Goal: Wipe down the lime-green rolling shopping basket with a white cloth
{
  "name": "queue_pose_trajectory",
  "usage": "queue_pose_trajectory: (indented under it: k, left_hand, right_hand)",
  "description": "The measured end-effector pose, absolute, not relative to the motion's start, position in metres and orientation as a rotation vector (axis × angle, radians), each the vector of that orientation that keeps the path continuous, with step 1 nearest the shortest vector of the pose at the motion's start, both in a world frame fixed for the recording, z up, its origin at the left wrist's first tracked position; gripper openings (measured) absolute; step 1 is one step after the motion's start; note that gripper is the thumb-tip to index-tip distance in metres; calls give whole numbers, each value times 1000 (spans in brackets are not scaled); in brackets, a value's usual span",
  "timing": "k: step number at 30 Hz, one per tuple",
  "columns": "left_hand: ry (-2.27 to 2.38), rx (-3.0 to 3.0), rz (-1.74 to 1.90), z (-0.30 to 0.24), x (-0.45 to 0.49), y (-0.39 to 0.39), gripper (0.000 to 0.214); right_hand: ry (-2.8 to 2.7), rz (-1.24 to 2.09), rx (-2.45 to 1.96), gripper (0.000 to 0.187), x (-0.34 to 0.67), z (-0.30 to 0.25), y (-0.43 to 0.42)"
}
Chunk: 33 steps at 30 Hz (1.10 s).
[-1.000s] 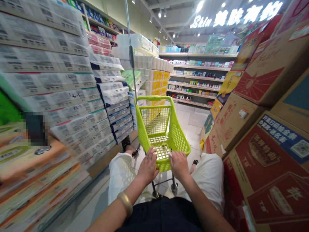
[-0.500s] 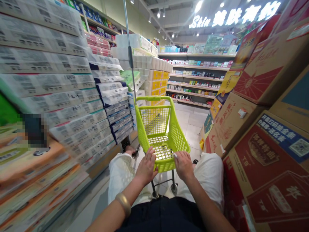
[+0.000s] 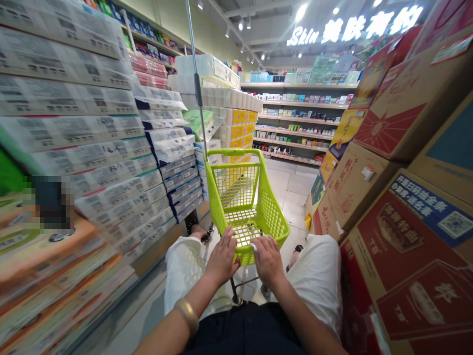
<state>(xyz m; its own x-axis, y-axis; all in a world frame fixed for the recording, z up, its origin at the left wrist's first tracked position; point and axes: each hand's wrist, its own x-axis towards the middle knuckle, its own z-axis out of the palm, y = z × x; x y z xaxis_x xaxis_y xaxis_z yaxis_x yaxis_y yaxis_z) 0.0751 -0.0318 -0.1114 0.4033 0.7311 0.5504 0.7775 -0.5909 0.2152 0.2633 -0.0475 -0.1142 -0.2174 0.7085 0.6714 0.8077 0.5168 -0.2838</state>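
Head cam: lime-green shopping cart (image 3: 274, 217) at 12 o'clock, probably light, stiff plastic; I'd grab its far handle (image 3: 235, 152). Left hand (image 3: 221, 257) grips its 6 o'clock rim (image 3: 245, 253); right hand (image 3: 268, 259) curls there too, can't tell if gripping.

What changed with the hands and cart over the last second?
The right hand slid rightward along the near edge of the green cart, then back left, ending closer to the left hand. No clear grasp or release shows. Left hand, cart and cartons on the right: otherwise about as before.
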Motion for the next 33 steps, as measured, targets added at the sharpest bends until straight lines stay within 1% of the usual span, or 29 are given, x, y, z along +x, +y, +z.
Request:
queue_pose_trajectory:
  k: [4,7,9,12,14,17,23,27,30,33]
  left_hand:
    - [-1391,-2579,-920,-109,77,-33,45]
    - [-1407,-2566,-956,-114,80,-32,45]
    - [-1400,-2567,-985,-120,80,-30,47]
    - [-1379,-2567,-1022,-126,79,-27,51]
    - [-1364,-2567,-1022,-125,77,-26,50]
    - [-1341,-2584,-991,-117,75,-29,44]
    - [-1354,-2582,-974,-108,75,-33,42]
    - [-1352,-2568,-1017,-113,77,-31,43]
    - [-1320,-2573,-1044,-116,76,-30,43]
    - [-1295,-2585,-1055,-115,73,-29,42]
  right_hand:
    - [-1820,-213,-1353,26,288,-116,-40]
    - [-1754,-173,-1379,24,271,-113,-44]
    - [-1825,-114,-1315,23,247,-110,-49]
    - [-1951,-60,-1196,30,218,-107,-56]
    - [-1992,-53,-1162,34,216,-107,-57]
    - [-2006,-101,-1166,31,239,-110,-52]
    - [-1787,-274,-1337,23,296,-116,-36]
    - [-1745,-221,-1342,22,270,-115,-41]
    - [-1890,-141,-1226,26,237,-114,-49]
    - [-1995,-103,-1150,30,227,-112,-52]
